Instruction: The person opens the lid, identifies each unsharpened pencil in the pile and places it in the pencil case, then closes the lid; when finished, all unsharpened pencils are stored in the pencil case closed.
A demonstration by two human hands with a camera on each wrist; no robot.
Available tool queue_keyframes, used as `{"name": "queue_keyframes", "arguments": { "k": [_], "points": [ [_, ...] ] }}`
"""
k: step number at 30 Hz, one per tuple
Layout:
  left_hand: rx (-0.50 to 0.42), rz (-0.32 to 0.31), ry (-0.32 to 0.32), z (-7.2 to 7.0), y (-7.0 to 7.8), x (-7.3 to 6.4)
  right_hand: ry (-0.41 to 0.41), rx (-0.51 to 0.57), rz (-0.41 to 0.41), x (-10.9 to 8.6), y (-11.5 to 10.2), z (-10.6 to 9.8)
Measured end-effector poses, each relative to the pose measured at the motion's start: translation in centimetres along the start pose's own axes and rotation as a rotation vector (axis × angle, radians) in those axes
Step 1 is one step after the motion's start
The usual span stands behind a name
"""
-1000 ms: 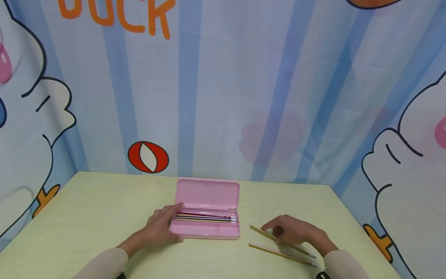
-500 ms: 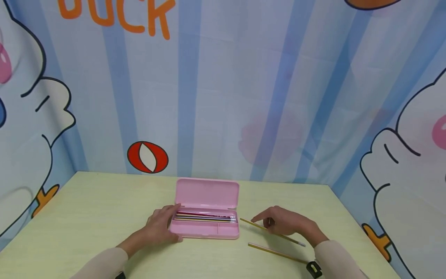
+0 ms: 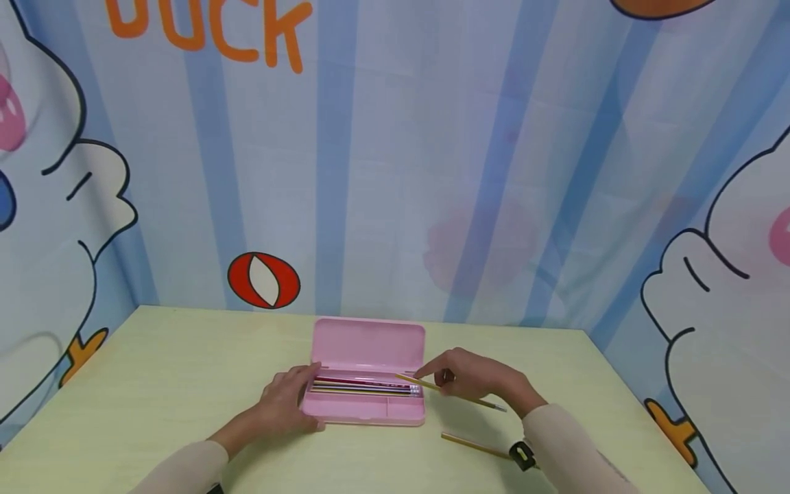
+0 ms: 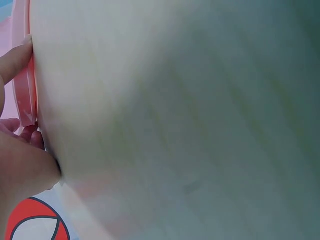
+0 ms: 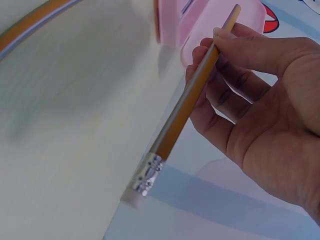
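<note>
A pink pencil case (image 3: 345,410) lies with its lid (image 3: 369,343) raised, several pencils (image 3: 364,387) side by side in its long compartment. My left hand (image 3: 284,403) grips the case's left end, thumb at the front edge and fingers at the side. Between thumb and fingers, my right hand (image 3: 478,376) pinches a yellow pencil (image 5: 182,112). Its plain tip overlaps the case's right end in the head view, while the white eraser (image 5: 132,196) in a silver band points back toward the wrist. Another yellow pencil (image 3: 470,444) lies on the table, partly hidden by the right wrist's band.
The pale yellow table (image 3: 204,357) extends to both sides of the case. Behind it hangs a blue striped curtain (image 3: 395,171) with cartoon prints. A small divided section (image 3: 404,409) sits at the case's front right.
My right hand has lifted the yellow pencil from the table and carried it left, up to the case. The left hand has stayed on the case, which has not moved.
</note>
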State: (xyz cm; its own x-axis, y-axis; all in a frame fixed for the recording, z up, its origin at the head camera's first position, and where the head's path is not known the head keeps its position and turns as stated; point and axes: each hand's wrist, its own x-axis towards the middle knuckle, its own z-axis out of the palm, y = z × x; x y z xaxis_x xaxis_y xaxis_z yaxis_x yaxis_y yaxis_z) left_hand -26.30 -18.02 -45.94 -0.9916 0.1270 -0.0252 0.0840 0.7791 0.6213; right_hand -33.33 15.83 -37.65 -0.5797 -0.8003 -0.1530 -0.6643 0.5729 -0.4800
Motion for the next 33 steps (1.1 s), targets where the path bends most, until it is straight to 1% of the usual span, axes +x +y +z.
{"name": "queue_keyframes", "arguments": {
  "k": [6, 8, 13, 17, 25, 29, 33],
  "points": [
    [-0.015, 0.005, 0.009, 0.0, 0.0, -0.2, 0.004, -0.022, -0.025, 2.2, -1.1, 0.0],
    [-0.018, 0.016, 0.011, 0.0, -0.1, -0.2, 0.001, -0.025, -0.033, 2.9, -1.6, 0.0],
    [-0.016, 0.029, 0.018, 0.0, -0.1, -0.3, -0.001, -0.029, -0.072, 4.6, -2.6, 0.2],
    [-0.016, 0.025, 0.021, -0.1, 0.0, -0.4, 0.006, -0.034, -0.095, 6.0, -3.2, 0.4],
    [-0.021, 0.003, 0.009, -0.1, 0.1, -0.4, 0.012, -0.067, -0.086, 8.1, -3.9, 1.4],
    [-0.023, 0.02, 0.016, -0.2, 0.0, -0.4, 0.022, -0.066, -0.082, 8.9, -4.0, 1.8],
    [-0.017, 0.032, 0.026, -0.2, 0.0, -0.4, 0.016, -0.035, -0.066, 9.5, -4.1, 2.1]
  ]
}}
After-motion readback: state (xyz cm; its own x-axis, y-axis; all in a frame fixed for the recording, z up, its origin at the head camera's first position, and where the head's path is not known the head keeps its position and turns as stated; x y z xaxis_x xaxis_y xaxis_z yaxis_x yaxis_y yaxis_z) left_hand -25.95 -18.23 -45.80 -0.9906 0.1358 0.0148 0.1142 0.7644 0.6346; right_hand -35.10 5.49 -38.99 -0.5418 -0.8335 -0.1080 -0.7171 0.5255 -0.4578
